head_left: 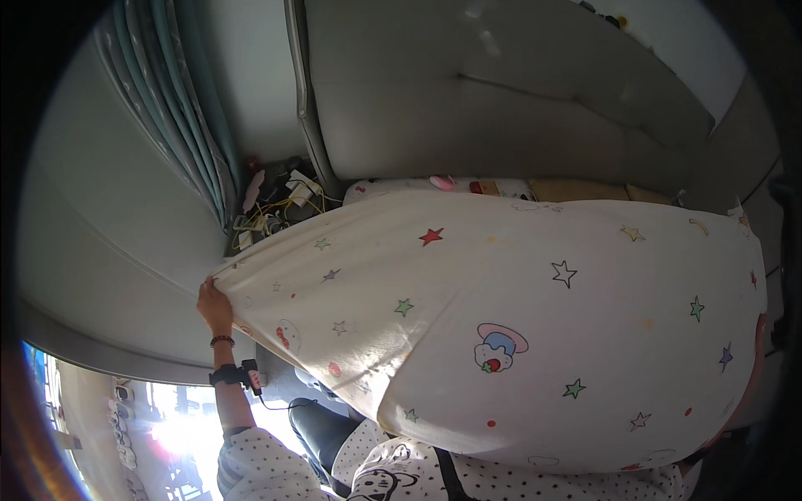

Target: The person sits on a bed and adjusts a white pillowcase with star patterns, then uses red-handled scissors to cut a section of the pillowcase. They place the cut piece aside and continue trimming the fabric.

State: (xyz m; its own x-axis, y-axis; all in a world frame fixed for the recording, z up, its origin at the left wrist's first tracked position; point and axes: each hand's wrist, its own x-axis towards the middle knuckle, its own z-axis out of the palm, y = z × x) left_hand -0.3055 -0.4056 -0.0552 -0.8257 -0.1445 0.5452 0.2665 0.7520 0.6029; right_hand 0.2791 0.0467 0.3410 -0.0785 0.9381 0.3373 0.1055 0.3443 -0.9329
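Note:
A white fabric sheet (pixel 476 288) printed with coloured stars and cartoon figures is spread wide before me. My left hand (pixel 215 307) grips one corner of it at the left, and the cloth is pulled taut from there in folds. A beaded bracelet and a strapped device (pixel 235 374) with a cable are on that wrist and forearm. The sheet's lower edge lies across my star-patterned top (pixel 407 466). My right hand is out of view; the right arm's side is hidden by the sheet at the lower right.
Behind the sheet rises a grey padded headboard (pixel 501 106). A dark surface with tangled cables and a white adapter (pixel 302 190) is at the upper left, beside grey-green curtains (pixel 169 106). Further items, some pink and tan, show behind the sheet's far edge. Bright light comes from the lower left.

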